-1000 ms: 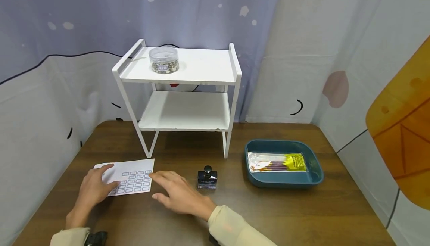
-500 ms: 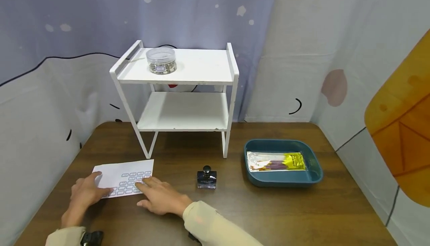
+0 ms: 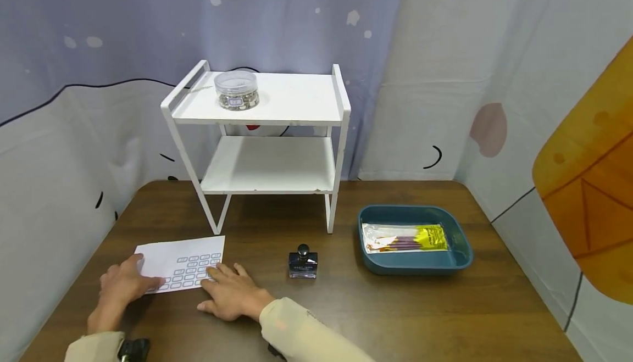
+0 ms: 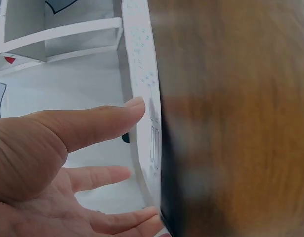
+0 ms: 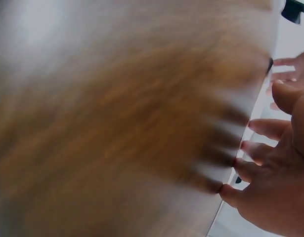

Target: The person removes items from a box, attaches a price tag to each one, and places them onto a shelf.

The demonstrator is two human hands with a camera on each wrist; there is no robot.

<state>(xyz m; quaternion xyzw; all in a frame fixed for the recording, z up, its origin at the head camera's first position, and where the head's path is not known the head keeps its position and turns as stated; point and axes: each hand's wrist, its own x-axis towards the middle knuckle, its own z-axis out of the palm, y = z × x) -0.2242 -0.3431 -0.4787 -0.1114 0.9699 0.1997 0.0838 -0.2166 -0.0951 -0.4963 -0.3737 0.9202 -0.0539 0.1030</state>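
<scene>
A white sheet of printed labels (image 3: 163, 252), with rows of small blue-framed boxes, lies on the table at the front left. My left hand (image 3: 121, 285) is at its left end, thumb and fingers spread apart at the edge. In the left wrist view the thumb (image 4: 97, 123) reaches to the sheet's surface. My right hand (image 3: 232, 293) rests palm down at the lower right corner of the sheet, its fingers stretched out over the printed boxes. In the right wrist view the fingertips (image 5: 231, 192) of that hand press down on the surface.
A dark ink bottle (image 3: 303, 263) with a round black cap stands right of the right hand. Behind is a white two-tier rack (image 3: 277, 164) bearing a clear lidded jar (image 3: 236, 92). On the right, a blue tray (image 3: 415, 263) holds a packet of thin sticks (image 3: 405, 238).
My right hand has moved left and down onto the sheet's lower right corner, its fingers spreading. The left hand has shifted slightly left and down along the sheet's left end.
</scene>
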